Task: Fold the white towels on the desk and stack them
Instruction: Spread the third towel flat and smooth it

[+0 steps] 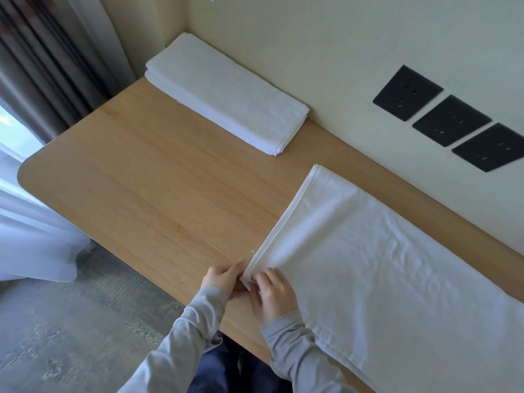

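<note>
Pinching the near corner of the white towel (397, 265) at the desk's (136, 177) front edge, L hand (221, 279) and R hand (273, 293) both have fingers curled on the hem; fingertips partly hidden by cloth, exact grip hard to read. Towel runs off frame at right. Folded stack (226, 92) lies at back by the wall, well apart.

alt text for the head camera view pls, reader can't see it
A person's left hand and right hand pinch the near corner of a white towel lying partly folded on a wooden desk. A stack of folded white towels sits in the far corner against the wall, which has three black sockets.
</note>
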